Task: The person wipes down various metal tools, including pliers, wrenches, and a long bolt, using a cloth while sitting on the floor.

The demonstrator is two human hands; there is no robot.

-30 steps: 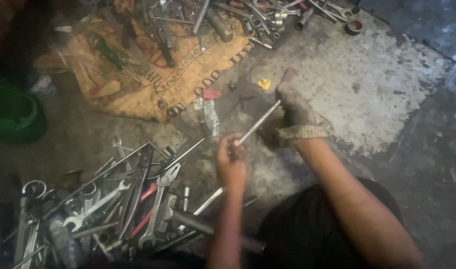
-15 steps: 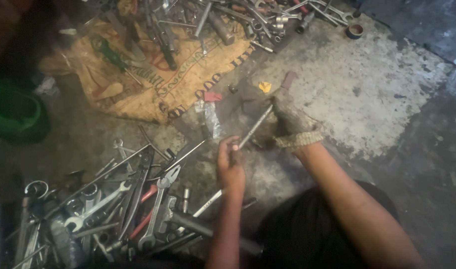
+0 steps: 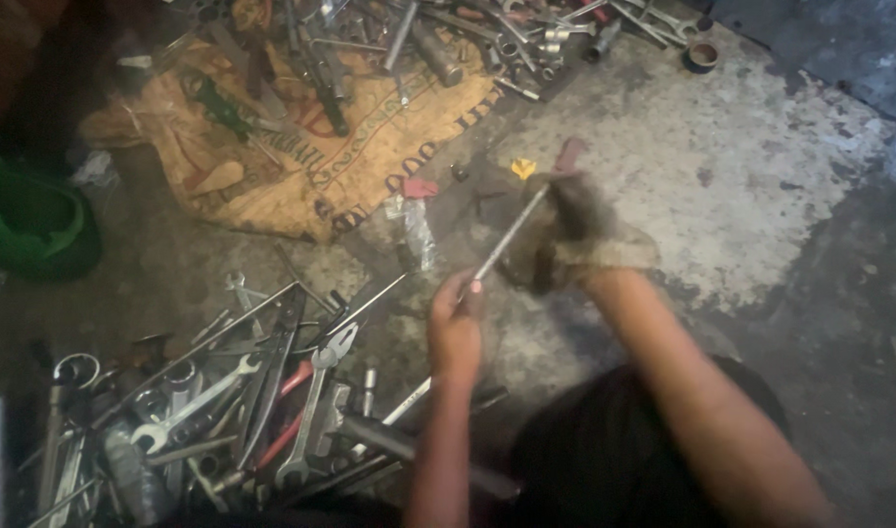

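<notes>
The left hand (image 3: 456,328) is clenched around the lower end of a thin metal rod (image 3: 507,240), which slants up to the right above the floor (image 3: 761,176). The right hand (image 3: 565,240) grasps a dirty rag (image 3: 595,235) wrapped around the upper part of the rod. Left of the hands lies a pile of wrenches (image 3: 203,401). A sack (image 3: 301,166) with more tools is further up. On the right the concrete floor has open room.
</notes>
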